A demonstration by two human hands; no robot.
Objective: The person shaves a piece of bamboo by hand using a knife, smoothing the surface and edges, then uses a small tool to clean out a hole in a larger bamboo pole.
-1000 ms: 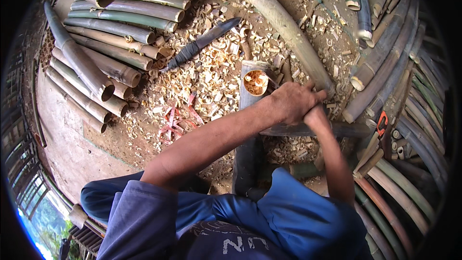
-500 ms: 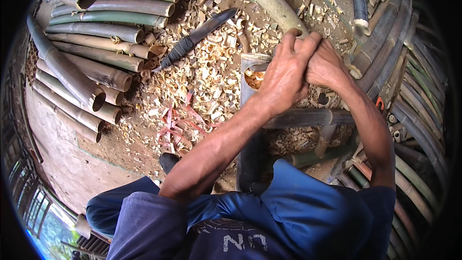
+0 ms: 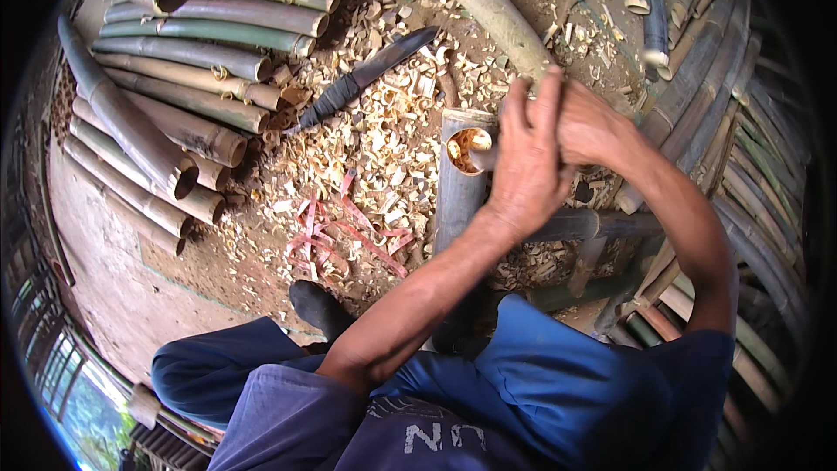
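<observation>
My left hand (image 3: 530, 161) lies against my right hand, its fingers stretched out long and pointing away from me. My right hand (image 3: 593, 122) is closed, its fingers mostly hidden behind the left. What it grips does not show. A pale, scraped bamboo tube (image 3: 501, 22) slants in from the far side, and its near end disappears beneath both hands. Beside the left palm a grey rounded end (image 3: 482, 160) pokes out, too small to name. It sits over the notch of a grey bamboo post (image 3: 462, 196), where shavings have collected.
A dark knife (image 3: 362, 78) with a wrapped handle lies on the bamboo shavings (image 3: 375, 135). Red strips (image 3: 318, 231) lie nearer me. Cut bamboo lengths (image 3: 200, 28) are stacked at the left, more poles (image 3: 689, 96) at the right. A dark bamboo pole (image 3: 610, 224) crosses beneath my forearms.
My left fingers, bent over my right hand before, are straighter now. The left hand has drawn back slightly, showing more of the notched post. The view has shifted a little.
</observation>
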